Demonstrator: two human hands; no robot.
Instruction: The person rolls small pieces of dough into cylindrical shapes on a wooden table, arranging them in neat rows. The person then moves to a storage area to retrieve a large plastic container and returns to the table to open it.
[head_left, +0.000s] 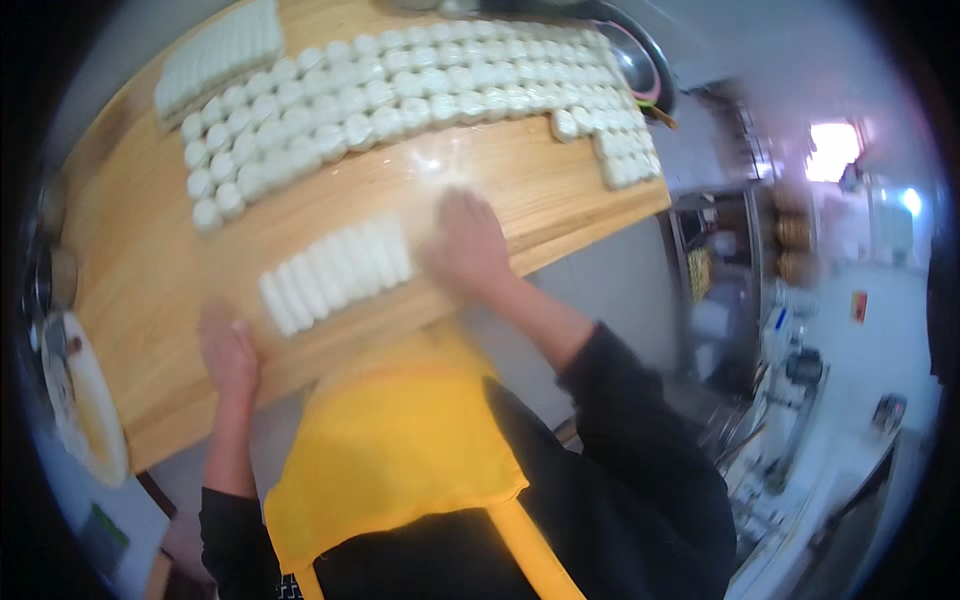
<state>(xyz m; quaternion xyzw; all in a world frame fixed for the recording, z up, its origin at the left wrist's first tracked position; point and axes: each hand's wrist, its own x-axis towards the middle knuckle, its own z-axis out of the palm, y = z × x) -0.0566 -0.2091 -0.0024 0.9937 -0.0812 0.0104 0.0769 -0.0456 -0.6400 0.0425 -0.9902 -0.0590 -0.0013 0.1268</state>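
Note:
Both my hands are at the near edge of a wooden worktop (525, 180). Between them lies a slanting row of white dough strips (337, 274), set side by side. My right hand (469, 244), blurred, is just beyond the row's right end, palm down with its fingers pointing away from me. Its underside is hidden. My left hand (227, 349) is left of the row, apart from it, with the thumb showing and nothing seen in it. Farther back stand several lines of short round white dough pieces (420, 82), packed closely together.
A block of longer white dough strips (221, 56) is at the back left. Some dough pieces (630, 154) reach the right edge. A metal bowl (630, 60) stands at the far right corner. A pale oval board (94, 405) rests at the left edge. Shelving (716, 285) stands right.

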